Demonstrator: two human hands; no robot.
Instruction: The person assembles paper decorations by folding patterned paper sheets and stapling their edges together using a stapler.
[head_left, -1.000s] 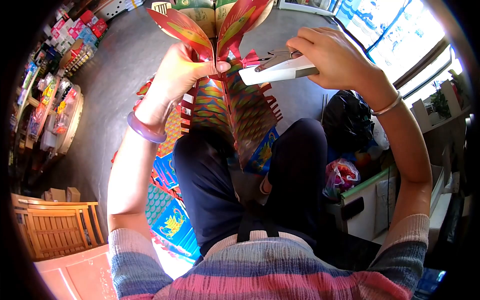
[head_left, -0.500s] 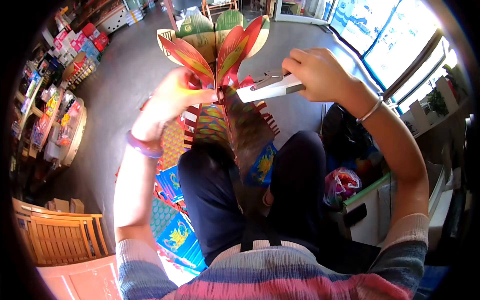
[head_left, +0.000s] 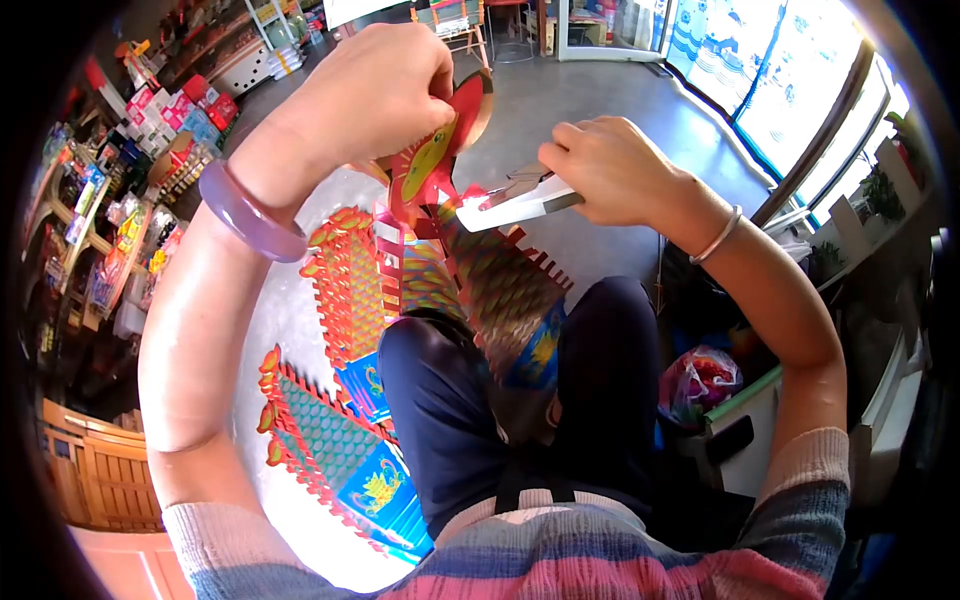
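My left hand (head_left: 375, 85) is closed, fingers curled down on a red and yellow printed cardboard petal (head_left: 428, 165); its fingertips are partly hidden. My right hand (head_left: 620, 172) grips a white and metal stapler (head_left: 520, 207), whose jaw end points left at the base of the petals. Whether the jaws touch the cardboard I cannot tell. Below the petals hangs a folded, scale-patterned cardboard piece (head_left: 505, 275) with a fringed edge, reaching down between my knees.
On the floor at left lie a red and orange scaled cardboard piece (head_left: 350, 290) and a teal scaled one (head_left: 325, 425). Stocked shelves (head_left: 105, 240) stand farther left, above a wooden chair (head_left: 100, 465). At right are a plastic bag (head_left: 700, 380) and a glass door (head_left: 765, 80).
My left hand has moved up from the base of the petals to their upper part, now covering much of them. The stapler has shifted slightly left and down, still in my right hand.
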